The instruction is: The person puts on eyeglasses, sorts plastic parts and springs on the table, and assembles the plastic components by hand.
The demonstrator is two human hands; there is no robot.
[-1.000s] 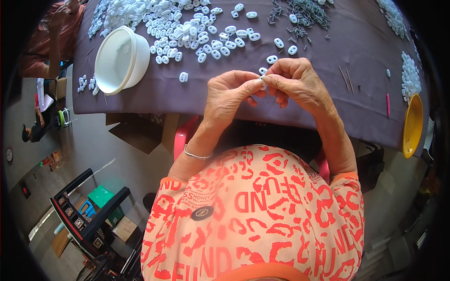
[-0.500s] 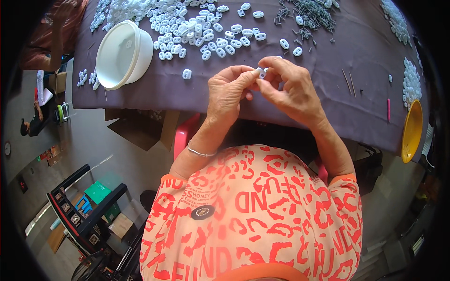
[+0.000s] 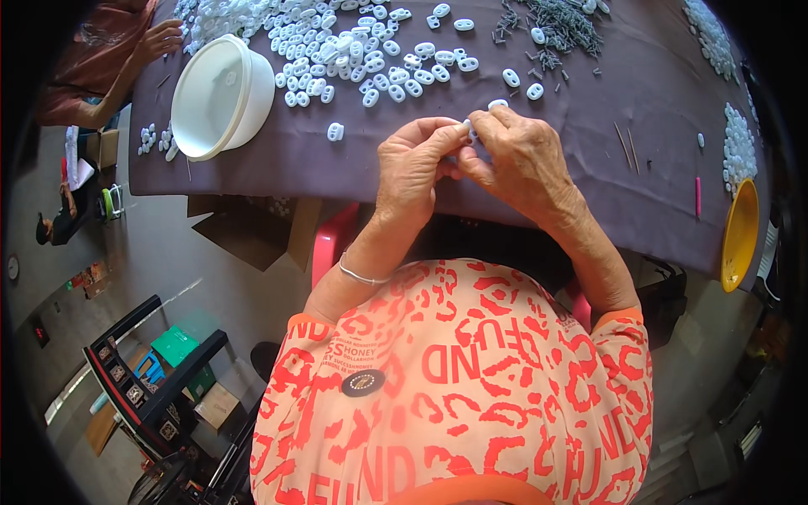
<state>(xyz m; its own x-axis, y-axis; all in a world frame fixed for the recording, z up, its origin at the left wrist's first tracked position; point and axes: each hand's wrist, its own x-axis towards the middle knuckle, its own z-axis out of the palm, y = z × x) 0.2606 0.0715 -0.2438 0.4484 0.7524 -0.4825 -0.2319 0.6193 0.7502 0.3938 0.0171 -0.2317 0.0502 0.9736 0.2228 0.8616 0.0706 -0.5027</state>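
Note:
Over the near edge of the cloth-covered table, my left hand [image 3: 412,164] pinches a small white cord lock [image 3: 469,128] between thumb and forefinger. My right hand [image 3: 528,160] is closed against the same piece, its thumb and fingertips meeting it from the right. Most of the piece is hidden by the fingers. Just beyond my right fingers lies another white cord lock [image 3: 497,103]. Ahead of my hands spreads a heap of white two-holed cord locks [image 3: 337,50], and to its right is a pile of small dark grey springs [image 3: 551,34].
A white round tub [image 3: 223,97] sits tilted at the left. On the right are a pink stick [image 3: 698,199], thin sticks [image 3: 626,147], small white pieces [image 3: 739,147] and a yellow bowl [image 3: 740,236] at the table edge. A co-worker's hand [image 3: 160,39] is at the far left.
My right hand has turned and closed in over the cord lock, covering more of it. The co-worker's hand has moved right, to the table's edge.

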